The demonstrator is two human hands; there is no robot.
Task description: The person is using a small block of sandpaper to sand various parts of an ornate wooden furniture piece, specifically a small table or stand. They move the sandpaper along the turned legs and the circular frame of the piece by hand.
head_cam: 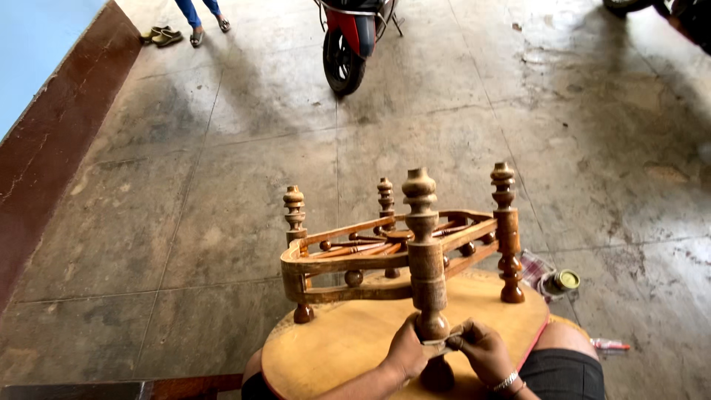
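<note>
An upturned wooden stool rests on my lap, its round seat facing down and several turned legs pointing up. The nearest leg stands in front of me. My left hand wraps around the narrow lower part of that leg. My right hand, with a bracelet at the wrist, pinches a small strip, seemingly sandpaper, against the same spot. A carved rail frame with thin spindles joins the legs.
A small round tin and some wrappers lie on the concrete floor to the right. A parked scooter stands ahead. A person's legs and a pair of sandals are at the far left, near a maroon wall base.
</note>
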